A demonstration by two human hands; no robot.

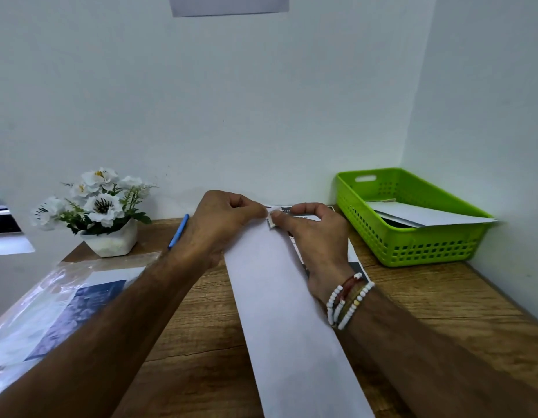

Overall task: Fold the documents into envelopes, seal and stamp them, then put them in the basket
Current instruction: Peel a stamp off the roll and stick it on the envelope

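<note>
Across the wood-grain counter [442, 312] a long white envelope [286, 312] lies flat, running from the near edge to the far end by the wall. It is smooth, matt paper, light and thin. It would bend under its own length if lifted by one end, so it is best taken along a long edge or slid off the counter edge first.

To the right stands a lime-green plastic basket [412, 245], rigid, with a perforated wall and a handle slot. White envelopes [427, 217] already rest tilted inside it. At the left lies a glossy clear plastic sleeve [35, 303], crinkled and probably slippery, over printed sheets. Behind it sits a white faceted pot of artificial white flowers [111, 239]. A printed sheet [356, 257] shows partly from under the envelope.

Both hands meet over the envelope's far end. The left hand [219, 218] has its fingers [252, 206] curled, their tips pinching one side of a small postage stamp [272, 221]. The right hand [316, 233], beaded bracelets [349, 300] at its wrist, pinches the other side between thumb and forefinger.

A slim blue pen [179, 230] lies beside the left wrist.

The stamp has a toothed edge. It is tiny, nearly weightless, easily creased or torn, and likely tacky on one face. Fingertips on its margins alone seem the safest hold.
</note>
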